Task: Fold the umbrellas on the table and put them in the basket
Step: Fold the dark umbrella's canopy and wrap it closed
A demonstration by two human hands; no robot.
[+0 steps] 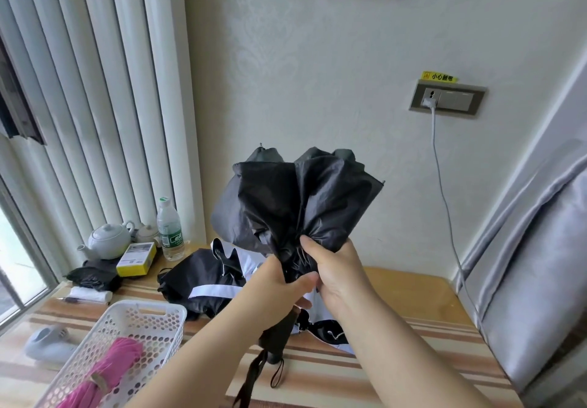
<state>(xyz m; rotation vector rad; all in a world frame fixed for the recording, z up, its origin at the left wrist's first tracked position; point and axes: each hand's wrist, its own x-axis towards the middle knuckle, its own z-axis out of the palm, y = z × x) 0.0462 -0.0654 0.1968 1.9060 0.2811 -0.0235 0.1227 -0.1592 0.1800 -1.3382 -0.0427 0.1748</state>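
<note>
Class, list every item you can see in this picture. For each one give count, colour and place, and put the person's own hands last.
black umbrella: 1, black, held up over the table
black-and-white umbrella: 1, unfolded on table
pink umbrella: 1, folded, in basket
basket: 1, white, near left of table
table: 1, striped wood
teapot: 1, white, far left
water bottle: 1, clear, green cap
box: 1, yellow, beside teapot
wall socket: 1, grey, cable plugged in
left hand: grips black umbrella
right hand: pinches its canopy

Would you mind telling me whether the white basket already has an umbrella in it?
Yes, a folded pink umbrella lies inside the white basket, while both hands hold the black umbrella above the table.
</note>
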